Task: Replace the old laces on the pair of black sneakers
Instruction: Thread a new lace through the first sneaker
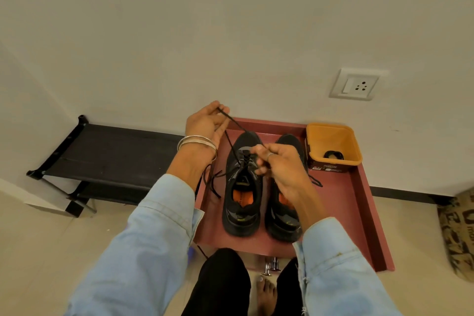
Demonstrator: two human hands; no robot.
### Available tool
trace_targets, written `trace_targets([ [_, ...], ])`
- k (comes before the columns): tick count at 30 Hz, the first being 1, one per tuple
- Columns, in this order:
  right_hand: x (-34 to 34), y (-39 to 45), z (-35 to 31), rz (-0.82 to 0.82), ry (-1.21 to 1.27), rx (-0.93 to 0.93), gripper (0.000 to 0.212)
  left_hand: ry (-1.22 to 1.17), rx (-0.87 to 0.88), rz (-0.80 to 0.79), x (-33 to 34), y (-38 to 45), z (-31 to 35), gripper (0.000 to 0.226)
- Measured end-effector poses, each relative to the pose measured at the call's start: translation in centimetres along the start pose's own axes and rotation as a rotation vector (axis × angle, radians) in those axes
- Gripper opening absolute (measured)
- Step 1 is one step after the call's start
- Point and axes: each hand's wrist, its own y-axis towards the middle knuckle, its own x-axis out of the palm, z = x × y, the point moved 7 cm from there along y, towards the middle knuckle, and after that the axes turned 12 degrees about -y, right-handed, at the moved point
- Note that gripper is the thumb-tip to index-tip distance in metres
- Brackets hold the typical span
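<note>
Two black sneakers (259, 187) side by side on maroon tray (359, 202), toes toward wall. Left hand (205, 123) raised above tray's far left corner, pinching black lace (234, 131) pulled taut from left sneaker's eyelets. Right hand (279, 164) pinches lace at same sneaker's tongue. Yellow tub (333, 143) in tray's far right corner.

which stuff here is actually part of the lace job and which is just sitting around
Part of the job:
left sneaker, being worked on
right sneaker
black lace, pulled up by the left hand
right hand, fingers at the eyelets
red tray under both shoes

Just lying about:
yellow tub on the tray's corner
black folding rack
wall socket
</note>
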Motion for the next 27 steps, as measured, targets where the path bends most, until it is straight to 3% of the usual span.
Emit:
trace_targets([
  [2, -2.6, 0.3, 0.8, 0.106, -0.079, 0.007, 0.024, 0.014, 0.052, 0.079, -1.8, 0.8, 0.3, 0.043],
  [5, -5.2, 1.2, 1.6, 0.230, -0.167, 0.004, 0.030, 0.238, 0.044, 0.183, -5.0, 2.2, -1.1, 0.043],
  [10, -5.2, 2.8, 2.1, 0.269, -0.271, 0.007, 0.026, 1.124, -0.099, 0.187, -8.0, 2.6, -4.0, 0.009],
  [11, -4.7, 2.9, 1.9, 0.245, -0.305, -0.013, 0.026, 1.296, -0.137, 0.175, -7.9, 2.2, -4.3, 0.010],
  [12, -4.1, 3.0, 1.5, 0.212, -0.337, -0.035, 0.027, 1.472, -0.130, 0.186, -7.8, 1.8, -4.3, 0.026],
  [14, -2.8, 3.1, 0.8, 0.149, -0.355, -0.063, 0.023, 1.723, 0.032, 0.185, -6.3, 0.9, -3.7, 0.043],
  [15, -2.2, 3.1, 0.6, 0.137, -0.340, -0.066, 0.018, 1.744, 0.171, 0.119, -5.1, 0.6, -3.6, 0.044],
  [17, -1.5, 3.1, 0.0, 0.158, -0.303, -0.062, 0.006, 1.575, 0.383, -0.163, -2.3, 0.0, -3.7, 0.048],
  [19, -1.2, 3.2, -0.5, 0.193, -0.268, -0.071, 0.009, 1.373, 0.426, -0.427, -0.3, -0.6, -4.3, 0.048],
  [20, -1.1, 3.2, -0.7, 0.213, -0.249, -0.080, 0.011, 1.308, 0.434, -0.487, 0.3, -0.9, -4.3, 0.045],
  [23, -1.1, 3.3, -0.6, 0.248, -0.212, -0.082, 0.010, 1.165, 0.444, -0.414, 0.3, -0.9, -3.9, 0.029],
  [27, 0.0, 3.7, 0.8, 0.098, -0.186, 0.006, 0.013, 1.121, 0.469, -0.322, -1.1, -0.2, -3.9, 0.023],
])
